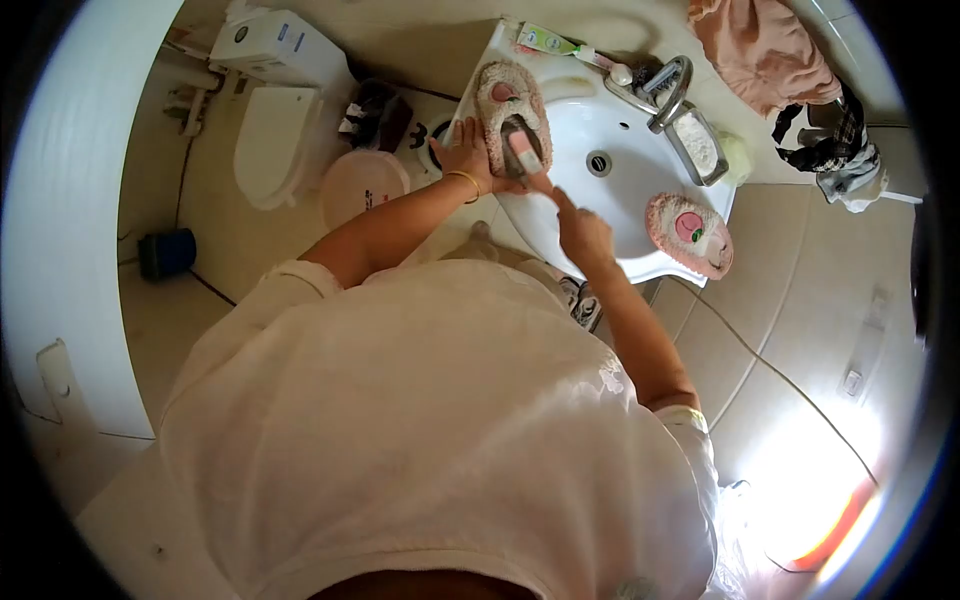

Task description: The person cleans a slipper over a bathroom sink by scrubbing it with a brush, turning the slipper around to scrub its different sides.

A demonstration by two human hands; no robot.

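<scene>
A fluffy pink-and-white slipper (499, 91) lies on the left side of the washbasin, its dark insole facing up. My left hand (466, 152) presses along its left edge and heel, fingers apart, steadying it; a yellow band circles the wrist. In my right hand (585, 240) is a brush (524, 150), the fingers closed around its handle. The brush's pale pink-and-white head rests inside the slipper on the insole. The matching slipper (688, 232) sits on the right rim of the white basin (570, 150), apart from both hands.
Behind the basin stand a faucet (672, 95), a tray of white powder (692, 143) and a green-and-white tube (548, 40). A toilet (275, 145), a pink bucket (362, 185) and a dark bin (376, 120) are to the left. Clothes (765, 55) hang at right; a cable (775, 365) runs below.
</scene>
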